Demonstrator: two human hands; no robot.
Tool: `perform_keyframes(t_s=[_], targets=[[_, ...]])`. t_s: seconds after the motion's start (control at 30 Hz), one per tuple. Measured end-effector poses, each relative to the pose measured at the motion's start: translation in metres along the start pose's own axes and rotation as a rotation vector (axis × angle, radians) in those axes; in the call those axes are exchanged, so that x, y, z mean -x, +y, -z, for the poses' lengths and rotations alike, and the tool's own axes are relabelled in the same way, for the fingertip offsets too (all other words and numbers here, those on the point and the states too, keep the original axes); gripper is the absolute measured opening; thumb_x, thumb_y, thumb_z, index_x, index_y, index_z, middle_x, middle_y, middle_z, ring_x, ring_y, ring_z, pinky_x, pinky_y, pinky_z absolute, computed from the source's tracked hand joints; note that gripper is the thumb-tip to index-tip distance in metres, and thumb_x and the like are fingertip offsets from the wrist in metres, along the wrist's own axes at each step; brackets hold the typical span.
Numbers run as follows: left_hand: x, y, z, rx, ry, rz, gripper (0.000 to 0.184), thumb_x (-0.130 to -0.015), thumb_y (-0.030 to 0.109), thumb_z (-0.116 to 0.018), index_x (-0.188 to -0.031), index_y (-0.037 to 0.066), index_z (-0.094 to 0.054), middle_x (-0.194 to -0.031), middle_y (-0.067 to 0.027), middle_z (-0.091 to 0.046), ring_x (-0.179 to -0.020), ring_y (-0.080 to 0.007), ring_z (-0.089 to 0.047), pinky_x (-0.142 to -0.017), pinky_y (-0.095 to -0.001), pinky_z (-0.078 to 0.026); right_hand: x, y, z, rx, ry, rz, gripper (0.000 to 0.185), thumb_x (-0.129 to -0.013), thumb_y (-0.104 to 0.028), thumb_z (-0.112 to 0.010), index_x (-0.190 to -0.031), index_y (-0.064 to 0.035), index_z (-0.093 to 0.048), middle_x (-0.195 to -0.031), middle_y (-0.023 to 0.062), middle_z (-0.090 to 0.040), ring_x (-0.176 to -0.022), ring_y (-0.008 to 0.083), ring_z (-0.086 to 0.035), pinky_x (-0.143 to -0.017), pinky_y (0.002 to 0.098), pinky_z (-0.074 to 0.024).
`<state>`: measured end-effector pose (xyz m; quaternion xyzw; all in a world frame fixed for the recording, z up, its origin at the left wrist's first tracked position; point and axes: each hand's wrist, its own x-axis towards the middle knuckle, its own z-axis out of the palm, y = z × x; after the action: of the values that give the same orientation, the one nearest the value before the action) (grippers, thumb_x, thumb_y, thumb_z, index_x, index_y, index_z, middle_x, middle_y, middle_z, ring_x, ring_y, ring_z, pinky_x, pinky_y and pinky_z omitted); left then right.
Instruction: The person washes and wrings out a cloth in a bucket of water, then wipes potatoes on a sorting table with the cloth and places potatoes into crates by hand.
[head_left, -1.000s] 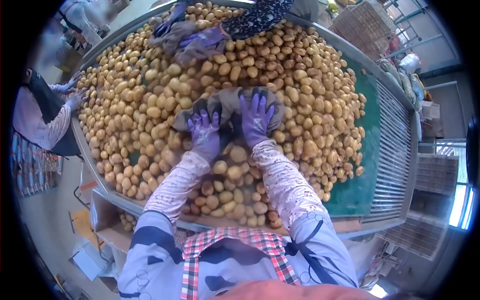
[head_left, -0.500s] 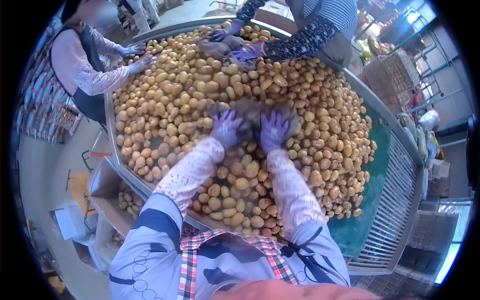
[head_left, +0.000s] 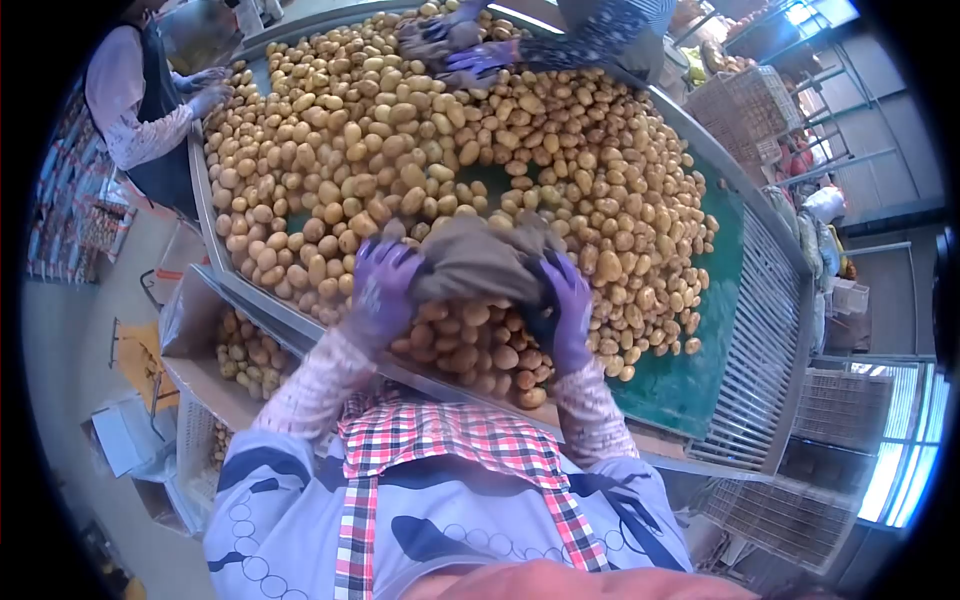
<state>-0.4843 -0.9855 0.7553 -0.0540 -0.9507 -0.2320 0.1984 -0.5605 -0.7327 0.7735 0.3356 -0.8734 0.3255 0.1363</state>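
A brown-grey cloth is stretched between my two purple-gloved hands, over the near part of a heap of potatoes. My left hand is closed on the cloth's left end. At the other end, my right hand grips it too, its fingertips partly hidden by the fabric. Several potatoes show just below the cloth, between my forearms. Behind the cloth a patch of green table surface is exposed.
Across the table, a co-worker's gloved hands rest on another cloth. A second person's hands are at the left edge. A slatted metal section lies right. A cardboard box of potatoes stands at the lower left.
Both hands have drawn the cloth toward my body, and their fingers have gone from spread flat to gripping. A green gap has opened among the potatoes behind it.
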Motion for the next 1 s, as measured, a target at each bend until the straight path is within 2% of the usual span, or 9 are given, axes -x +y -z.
perform_keyframes(t_s=[0.1, 0.17, 0.23, 0.27, 0.3, 0.37, 0.43, 0.73, 1.0], targets=[[0.06, 0.002, -0.008, -0.165, -0.305, 0.214, 0.067, -0.074, 0.042, -0.064, -0.13, 0.013, -0.044, -0.135, -0.0225, -0.034, -0.125, -0.0427, -0.031, -0.102, -0.0575, -0.023, 0.074, 0.035, -0.055, 0.317, 0.034, 0.073, 0.059, -0.074, -0.029, -0.066, -0.128, -0.0172, -0.045, -0.134, 0.0244, -0.037, -0.122, 0.0454, -0.035, -0.1, 0.0547, -0.0291], [0.091, -0.002, -0.036, -0.217, -0.458, 0.259, 0.066, -0.077, 0.046, -0.058, -0.134, 0.015, -0.042, -0.14, -0.0246, -0.028, -0.127, -0.0458, -0.028, -0.103, -0.0598, -0.02, 0.117, 0.04, -0.108, 0.653, -0.272, -0.042, 0.044, -0.081, -0.027, -0.055, -0.124, -0.0196, -0.048, -0.133, 0.0219, -0.039, -0.122, 0.0429, -0.035, -0.099, 0.0624, -0.025], [0.093, -0.006, -0.053, -0.248, -0.528, 0.229, 0.066, -0.077, 0.044, -0.058, -0.134, 0.016, -0.041, -0.14, -0.0243, -0.028, -0.127, -0.0458, -0.028, -0.103, -0.0609, -0.02, 0.123, 0.047, -0.14, 0.622, -0.163, 0.034, 0.04, -0.083, -0.023, -0.051, -0.122, -0.019, -0.05, -0.133, 0.02, -0.04, -0.123, 0.0415, -0.035, -0.097, 0.0682, -0.0217], [0.088, -0.021, -0.079, -0.355, -0.359, 0.135, 0.063, -0.076, 0.037, -0.057, -0.134, 0.019, -0.041, -0.139, -0.0233, -0.03, -0.127, -0.0451, -0.028, -0.102, -0.0619, -0.019, 0.115, 0.052, -0.153, 0.603, -0.098, 0.079, 0.038, -0.084, -0.021, -0.048, -0.121, -0.0187, -0.051, -0.133, 0.0191, -0.04, -0.123, 0.0407, -0.035, -0.096, 0.071, -0.02], [0.057, -0.03, -0.084, -0.239, -0.581, 0.257, 0.059, -0.075, 0.03, -0.058, -0.132, 0.019, -0.044, -0.14, -0.02, -0.03, -0.128, -0.0439, -0.027, -0.101, -0.0622, -0.019, 0.098, 0.051, -0.156, 0.606, -0.194, 0.017, 0.038, -0.084, -0.02, -0.047, -0.122, -0.0204, -0.051, -0.133, 0.0178, -0.041, -0.123, 0.0397, -0.036, -0.094, 0.073, -0.0196], [0.029, -0.056, -0.119, -0.36, -0.333, 0.149, 0.06, -0.074, 0.039, -0.06, -0.129, 0.019, -0.047, -0.141, -0.0192, -0.03, -0.129, -0.0447, -0.025, -0.102, -0.0635, -0.014, 0.031, 0.057, -0.158, 0.621, -0.382, -0.113, 0.041, -0.083, -0.018, -0.044, -0.123, -0.0239, -0.051, -0.134, 0.0153, -0.043, -0.124, 0.0375, -0.038, -0.091, 0.0768, -0.0188], [-0.01, -0.087, -0.141, -0.332, -0.21, 0.081, 0.061, -0.072, 0.042, -0.062, -0.127, 0.018, -0.049, -0.141, -0.0187, -0.031, -0.13, -0.0448, -0.024, -0.103, -0.0643, -0.012, -0.02, 0.084, -0.176, 0.584, -0.311, -0.093, 0.042, -0.084, -0.017, -0.042, -0.125, -0.0233, -0.05, -0.135, 0.0158, -0.041, -0.126, 0.0369, -0.036, -0.092, 0.0758, -0.0196], [-0.161, -0.133, -0.135, -0.398, -0.506, 0.301, 0.061, -0.077, 0.024, -0.057, -0.135, 0.025, -0.041, -0.146, -0.0173, -0.025, -0.132, -0.0417, -0.027, -0.102, -0.0607, -0.026, -0.178, 0.143, -0.204, 0.362, -0.299, -0.086, 0.043, -0.084, -0.017, -0.042, -0.127, -0.0213, -0.049, -0.129, 0.0129, -0.047, -0.121, 0.0332, -0.041, -0.097, 0.0658, -0.025], [-0.046, -0.094, -0.114, -0.04, -0.232, 0.131, 0.051, -0.068, 0.021, -0.063, -0.118, 0.026, -0.057, -0.124, -0.0223, -0.049, -0.112, -0.0395, -0.047, -0.092, -0.0524, -0.037, -0.053, 0.065, -0.15, 0.476, -0.326, 0.012, 0.038, -0.08, -0.014, -0.047, -0.117, -0.0172, -0.053, -0.109, 0.0067, -0.052, -0.107, 0.0245, -0.048, -0.093, 0.0524, -0.0323]])
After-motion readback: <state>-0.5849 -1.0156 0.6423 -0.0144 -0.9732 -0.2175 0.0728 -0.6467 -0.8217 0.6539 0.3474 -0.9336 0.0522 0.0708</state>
